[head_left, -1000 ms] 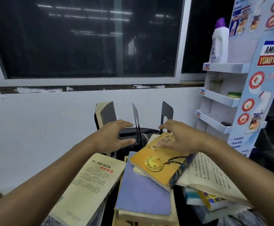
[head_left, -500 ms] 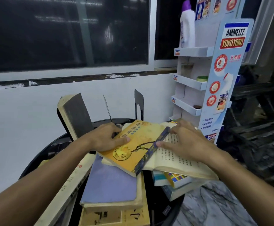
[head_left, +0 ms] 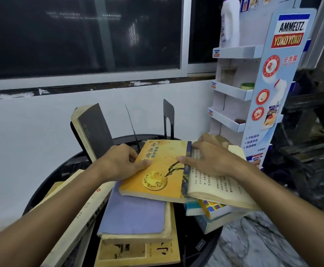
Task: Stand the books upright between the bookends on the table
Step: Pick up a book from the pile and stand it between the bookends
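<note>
A yellow book with a gold medallion [head_left: 158, 174] lies flat on top of a pile on the round black table [head_left: 47, 182]. My left hand [head_left: 118, 162] grips its left edge, thumb on the cover. My right hand [head_left: 211, 158] grips its blue spine edge, palm over an open book [head_left: 215, 185]. Behind stand two black bookends [head_left: 168, 118], the thin one [head_left: 131, 126] seen edge-on. A grey-covered book [head_left: 93, 132] leans upright at the left of them.
A lavender book [head_left: 136, 214] and more books lie stacked below it. Several books [head_left: 211, 212] overhang the table's right edge. A long cream book [head_left: 76, 220] lies at the left. A cardboard display rack [head_left: 253, 83] stands close on the right, a white wall behind.
Both hands came down from hovering and took hold of the yellow book's two side edges. The book has turned a little, squarer to me. The camera swung right and closer.
</note>
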The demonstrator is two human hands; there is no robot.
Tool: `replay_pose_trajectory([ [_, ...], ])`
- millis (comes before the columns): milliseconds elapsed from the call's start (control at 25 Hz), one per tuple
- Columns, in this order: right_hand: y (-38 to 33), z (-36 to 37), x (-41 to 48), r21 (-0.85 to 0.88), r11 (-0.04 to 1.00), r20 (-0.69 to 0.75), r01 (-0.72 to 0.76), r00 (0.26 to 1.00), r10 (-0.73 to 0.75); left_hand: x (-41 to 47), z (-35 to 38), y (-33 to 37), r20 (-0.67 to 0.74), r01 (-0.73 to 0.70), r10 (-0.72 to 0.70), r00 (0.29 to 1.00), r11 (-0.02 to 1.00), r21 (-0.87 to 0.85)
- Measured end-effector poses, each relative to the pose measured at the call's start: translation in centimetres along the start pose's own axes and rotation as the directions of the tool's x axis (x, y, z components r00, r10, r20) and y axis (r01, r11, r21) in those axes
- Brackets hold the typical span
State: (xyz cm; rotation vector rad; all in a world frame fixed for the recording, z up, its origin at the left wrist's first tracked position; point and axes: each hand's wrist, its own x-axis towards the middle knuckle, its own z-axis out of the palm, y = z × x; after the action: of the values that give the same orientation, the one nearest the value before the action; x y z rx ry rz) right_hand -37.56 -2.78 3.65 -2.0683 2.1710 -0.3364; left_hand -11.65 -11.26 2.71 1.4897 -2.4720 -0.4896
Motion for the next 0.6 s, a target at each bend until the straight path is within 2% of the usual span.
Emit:
replay_pose_trajectory([
  [240, -0.5, 0.7, 2.6, -0.022, 0.999, 0.073, 0.044, 0.996, -0.042, -0.2, -0.2, -1.4, -0.003, 0.021, -0.021, 1.000, 0.997, -0.081],
  [400, -0.5, 0.9, 3.8, -0.072, 0.997, 0.078, 0.025, 0.997, -0.019, 0.2, -0.3, -2.3, 0.039, 0.011, -0.008, 0.999, 0.998, -0.065],
  [600, -0.5, 0.9, 4.9, -0.072, 0.997, 0.064, 0.000, 0.998, 0.005, 0.7, 0.0, -2.1, 0.085, 0.022, -0.008, 0.996, 0.986, -0.163],
])
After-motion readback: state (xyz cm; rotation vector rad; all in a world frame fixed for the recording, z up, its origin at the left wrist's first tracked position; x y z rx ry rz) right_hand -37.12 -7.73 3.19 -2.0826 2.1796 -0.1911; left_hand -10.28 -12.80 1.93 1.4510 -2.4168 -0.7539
